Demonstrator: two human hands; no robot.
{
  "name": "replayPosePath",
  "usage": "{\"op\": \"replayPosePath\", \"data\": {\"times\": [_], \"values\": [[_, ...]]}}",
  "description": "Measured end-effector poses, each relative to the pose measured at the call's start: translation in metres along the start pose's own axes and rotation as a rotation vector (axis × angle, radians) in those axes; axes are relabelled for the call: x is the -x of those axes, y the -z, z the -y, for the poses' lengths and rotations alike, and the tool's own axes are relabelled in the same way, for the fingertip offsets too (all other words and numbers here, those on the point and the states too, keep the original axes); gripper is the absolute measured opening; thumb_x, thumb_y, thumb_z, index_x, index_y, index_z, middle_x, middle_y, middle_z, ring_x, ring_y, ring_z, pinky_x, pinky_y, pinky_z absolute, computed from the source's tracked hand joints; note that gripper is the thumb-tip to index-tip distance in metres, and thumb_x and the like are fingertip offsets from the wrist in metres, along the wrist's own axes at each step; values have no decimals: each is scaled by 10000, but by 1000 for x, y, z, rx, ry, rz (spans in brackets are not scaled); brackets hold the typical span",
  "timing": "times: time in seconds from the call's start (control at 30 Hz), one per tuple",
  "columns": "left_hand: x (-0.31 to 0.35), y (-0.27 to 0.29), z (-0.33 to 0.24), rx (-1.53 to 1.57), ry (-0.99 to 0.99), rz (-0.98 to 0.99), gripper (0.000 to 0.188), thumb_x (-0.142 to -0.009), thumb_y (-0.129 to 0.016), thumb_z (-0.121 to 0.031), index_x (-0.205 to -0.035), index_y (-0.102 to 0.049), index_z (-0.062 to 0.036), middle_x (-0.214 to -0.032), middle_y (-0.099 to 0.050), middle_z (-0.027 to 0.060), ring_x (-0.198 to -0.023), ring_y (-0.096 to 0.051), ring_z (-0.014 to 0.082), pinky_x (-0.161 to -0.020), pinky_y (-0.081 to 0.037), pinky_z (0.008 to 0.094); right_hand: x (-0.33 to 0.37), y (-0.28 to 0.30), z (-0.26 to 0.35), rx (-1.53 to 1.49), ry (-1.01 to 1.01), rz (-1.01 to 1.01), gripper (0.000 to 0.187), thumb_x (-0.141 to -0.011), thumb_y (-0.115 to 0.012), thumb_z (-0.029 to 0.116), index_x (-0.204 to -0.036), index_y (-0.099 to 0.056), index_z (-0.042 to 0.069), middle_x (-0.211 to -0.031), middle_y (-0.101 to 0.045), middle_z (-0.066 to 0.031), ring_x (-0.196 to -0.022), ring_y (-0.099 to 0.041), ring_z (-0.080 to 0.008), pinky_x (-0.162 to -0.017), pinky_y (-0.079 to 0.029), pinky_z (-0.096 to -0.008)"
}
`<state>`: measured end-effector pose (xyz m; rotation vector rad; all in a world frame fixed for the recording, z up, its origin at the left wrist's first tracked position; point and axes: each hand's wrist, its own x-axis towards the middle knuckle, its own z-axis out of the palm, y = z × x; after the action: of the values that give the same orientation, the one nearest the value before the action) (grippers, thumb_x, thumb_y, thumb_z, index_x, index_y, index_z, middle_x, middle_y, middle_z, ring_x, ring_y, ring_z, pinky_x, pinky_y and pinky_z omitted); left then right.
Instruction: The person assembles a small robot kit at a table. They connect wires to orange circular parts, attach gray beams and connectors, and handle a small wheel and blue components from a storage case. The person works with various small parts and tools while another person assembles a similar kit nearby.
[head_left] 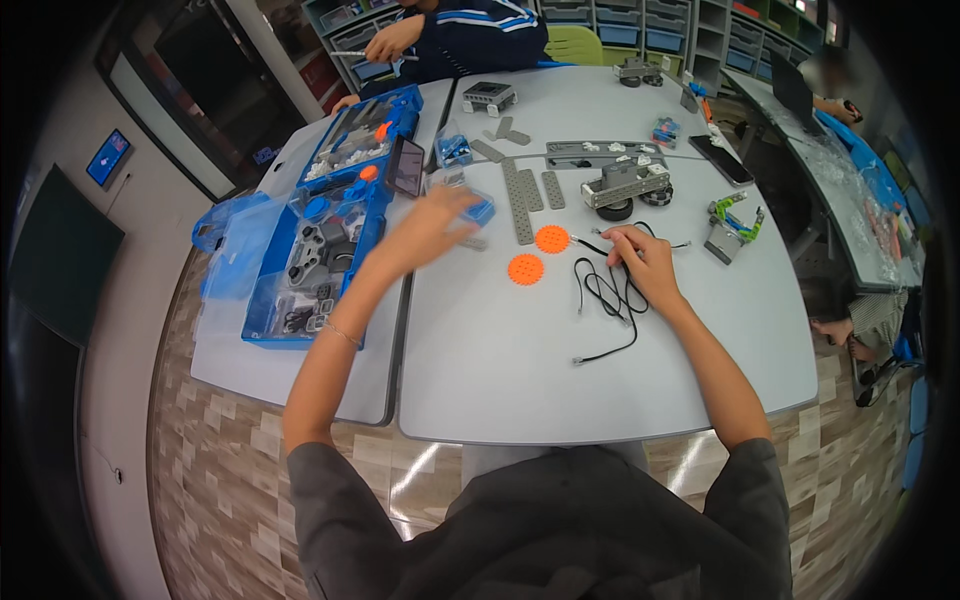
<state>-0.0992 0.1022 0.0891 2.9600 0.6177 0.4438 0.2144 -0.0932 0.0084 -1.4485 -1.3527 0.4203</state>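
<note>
My left hand (428, 228) reaches forward over the grey table (500, 370), fingers spread, hovering at a small grey part and a small blue tray (481, 208); it looks blurred. My right hand (643, 262) rests on a tangle of black cables (603, 295), fingers curled on them. Two orange gear wheels (538, 254) lie between my hands. Grey perforated beams (518, 200) lie just beyond the gears.
An open blue parts case (330, 230) lies at the left, a phone (406, 166) leaning on it. A small wheeled grey build (625, 187), a green-and-grey claw piece (730, 225) and a black phone (721, 159) sit farther back. Another person in a dark jacket (470, 35) sits across.
</note>
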Motion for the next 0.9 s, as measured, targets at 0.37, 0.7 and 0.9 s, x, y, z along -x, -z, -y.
{"op": "replayPosePath", "data": {"times": [0.37, 0.7, 0.9], "values": [[-41, -113, -86, -39, -179, -59, 626, -1028, -538, -339, -1532, -384, -1, -1606, -352, 205, -1530, -266, 315, -1260, -191, 459, -2, -1, -7, 3, 62, -31, 225, -1018, -589, 200, -1051, -750, 47, -708, -707, -31, -605, -596, -91, -574, -452, -260], [-27, -130, -106, 121, -21, -223, 434, -1017, -539, -182, -1408, -525, 6, -1480, -511, 194, -1426, -431, 327, -1241, -263, 472, -1, -1, -2, 11, 1, 14, 256, -1039, -578, 230, -1062, -750, 41, -679, -697, -42, -645, -634, -86, -617, -480, -248], [-27, -124, -108, 248, -17, -325, 232, -970, -620, -121, -1156, -627, 17, -1238, -641, 156, -1214, -582, 335, -1108, -436, 433, -2, -1, -2, 3, 24, 25, 258, -1042, -572, 232, -1061, -745, 42, -688, -697, -37, -647, -634, -82, -613, -474, -248]]}}
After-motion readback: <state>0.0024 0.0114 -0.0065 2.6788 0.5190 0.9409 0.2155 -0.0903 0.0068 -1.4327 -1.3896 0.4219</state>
